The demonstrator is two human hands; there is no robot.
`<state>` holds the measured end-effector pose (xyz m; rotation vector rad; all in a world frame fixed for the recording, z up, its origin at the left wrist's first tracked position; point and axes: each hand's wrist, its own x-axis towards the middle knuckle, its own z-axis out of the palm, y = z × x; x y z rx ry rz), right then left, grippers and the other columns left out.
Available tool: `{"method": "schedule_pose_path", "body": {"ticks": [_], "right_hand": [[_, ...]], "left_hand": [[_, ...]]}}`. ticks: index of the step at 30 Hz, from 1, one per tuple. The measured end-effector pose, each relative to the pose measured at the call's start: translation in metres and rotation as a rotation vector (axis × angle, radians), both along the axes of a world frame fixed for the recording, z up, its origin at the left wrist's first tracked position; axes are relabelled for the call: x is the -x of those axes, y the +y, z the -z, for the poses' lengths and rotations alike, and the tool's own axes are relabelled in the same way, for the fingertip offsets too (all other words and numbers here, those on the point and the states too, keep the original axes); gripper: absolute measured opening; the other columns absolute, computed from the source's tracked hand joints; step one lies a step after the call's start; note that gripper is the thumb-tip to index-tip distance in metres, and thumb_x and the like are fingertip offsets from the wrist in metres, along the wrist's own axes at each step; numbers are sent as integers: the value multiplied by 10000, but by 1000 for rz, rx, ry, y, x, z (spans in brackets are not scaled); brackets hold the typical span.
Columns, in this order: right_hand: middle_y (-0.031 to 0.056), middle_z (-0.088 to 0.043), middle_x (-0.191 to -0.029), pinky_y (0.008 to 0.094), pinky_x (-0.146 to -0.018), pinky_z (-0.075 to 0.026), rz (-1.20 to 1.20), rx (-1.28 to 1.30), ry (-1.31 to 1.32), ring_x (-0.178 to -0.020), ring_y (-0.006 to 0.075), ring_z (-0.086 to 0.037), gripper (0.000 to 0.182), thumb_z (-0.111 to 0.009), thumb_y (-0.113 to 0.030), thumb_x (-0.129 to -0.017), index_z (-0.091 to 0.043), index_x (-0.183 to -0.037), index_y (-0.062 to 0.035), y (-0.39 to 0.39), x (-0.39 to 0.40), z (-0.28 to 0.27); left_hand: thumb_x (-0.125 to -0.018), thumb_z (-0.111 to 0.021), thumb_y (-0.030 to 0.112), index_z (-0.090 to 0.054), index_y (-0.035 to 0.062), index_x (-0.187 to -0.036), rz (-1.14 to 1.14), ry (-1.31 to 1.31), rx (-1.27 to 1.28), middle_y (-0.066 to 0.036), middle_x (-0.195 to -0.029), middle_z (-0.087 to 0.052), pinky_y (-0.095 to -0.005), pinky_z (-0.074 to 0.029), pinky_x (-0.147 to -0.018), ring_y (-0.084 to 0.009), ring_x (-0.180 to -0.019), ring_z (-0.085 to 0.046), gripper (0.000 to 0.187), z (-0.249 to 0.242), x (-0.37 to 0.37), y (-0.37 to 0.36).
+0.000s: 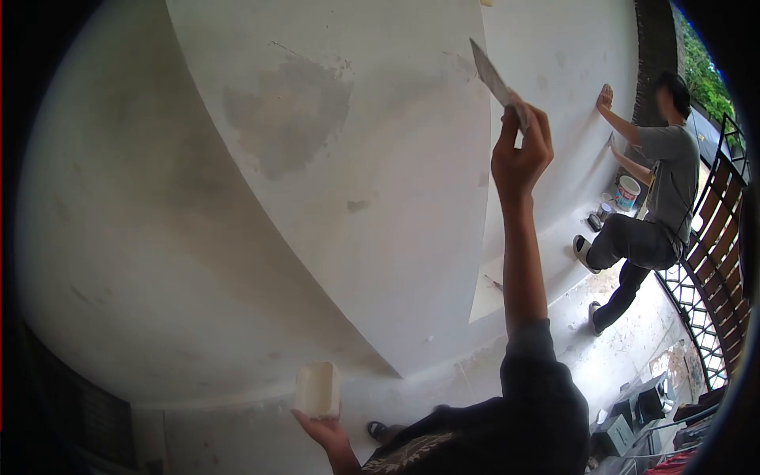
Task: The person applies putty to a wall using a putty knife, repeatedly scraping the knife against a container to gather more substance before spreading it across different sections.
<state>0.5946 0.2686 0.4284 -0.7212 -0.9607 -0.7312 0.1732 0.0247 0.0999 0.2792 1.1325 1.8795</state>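
Your right hand [522,154] is raised in front of the wall [419,269], near the upper part of its right edge, pinching the scraper [491,75] between thumb and fingers. The blade points up and to the left; you cannot tell from this view whether it touches the wall. Your left hand [321,429] is low, near the wall's bottom corner, cupped around the lower end of the tub [317,389]. The tub is tilted up, its open side facing you; some of your fingers are hidden behind it. On the wall, a large grey patch [289,115] lies towards the upper left edge, with a small smear [359,206] below it. To your right, a co-worker [669,174] has one hand [605,96] up at the next wall, near a bucket [628,192] at the floor's edge.
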Motion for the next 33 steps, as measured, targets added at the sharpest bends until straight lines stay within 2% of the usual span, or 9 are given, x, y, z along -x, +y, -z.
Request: {"method": "schedule_pose_path", "body": {"ticks": [4, 6, 8, 10, 12, 15, 18, 26, 33], "right_hand": [[79, -662, -803, 312, -743, -522, -291, 160, 208, -771, 166, -652, 135, -596, -88, -929, -679, -935, 18, -16, 3, 1], [101, -671, -932, 322, -802, -537, -943, 5, 313, -793, 158, -641, 175, -579, -96, -955, -642, -991, 63, -25, 5, -3], [122, -667, -927, 351, -849, -553, -1049, -25, 304, -834, 179, -650, 191, -571, -96, -957, -628, -1009, 79, -26, 10, -2], [129, -669, -957, 348, -849, -545, -993, -76, 283, -838, 188, -654, 200, -571, -92, -959, -635, -1028, 84, -36, 22, 5], [87, -687, -1033, 320, -835, -524, -479, 23, 142, -891, 194, -648, 232, -582, 5, -921, -669, -1135, 9, -39, 36, 10], [38, -696, -1102, 320, -850, -501, 114, -65, -180, -982, 200, -586, 398, -653, 91, -778, -727, -1104, -124, -26, 48, 17], [-89, -687, -1113, 311, -908, -360, 340, 51, -305, -968, 150, -532, 391, -721, -21, -754, -726, -1106, -191, -7, 55, 25], [-114, -694, -1086, 305, -894, -297, 326, 234, -398, -931, 139, -512, 365, -752, -99, -746, -728, -1090, -219, -15, 46, 56], [8, -707, -887, 301, -801, -410, 168, -9, -276, -846, 178, -601, 230, -694, -1, -808, -723, -1006, -115, -60, 19, -17]], "left_hand": [[-901, -409, 699, -311, 199, -1471, -14, -44, 8, -66, -1476, -374, -547, -404, -972, -319, -1307, -422, 764, 27, 13, -21], [-901, -408, 699, -307, 204, -1473, -7, -46, -8, -63, -1481, -366, -550, -396, -978, -319, -1311, -418, 764, 30, 15, -38], [-901, -406, 699, -309, 203, -1472, -14, -53, -3, -63, -1482, -365, -551, -395, -978, -319, -1309, -419, 762, 30, 14, -45], [-902, -404, 699, -312, 202, -1471, -27, -59, -8, -63, -1482, -364, -552, -394, -978, -319, -1307, -421, 760, 34, 18, -66], [-903, -403, 696, -321, 200, -1465, -23, -39, -18, -64, -1478, -369, -554, -397, -971, -319, -1300, -428, 754, 35, 21, -69], [-904, -399, 698, -328, 198, -1461, -41, -26, 11, -64, -1470, -382, -551, -411, -955, -318, -1293, -434, 752, 31, 21, -69], [-906, -401, 695, -328, 199, -1460, -36, -29, -1, -64, -1462, -394, -548, -422, -944, -316, -1290, -438, 747, 26, 23, -65], [-908, -416, 685, -324, 188, -1461, -51, -43, -8, -74, -1456, -399, -547, -427, -952, -319, -1282, -452, 749, 28, 23, -29], [-897, -423, 698, -321, 186, -1464, -22, -22, -29, -70, -1456, -399, -547, -425, -956, -319, -1283, -451, 772, 16, 21, -31]]}}
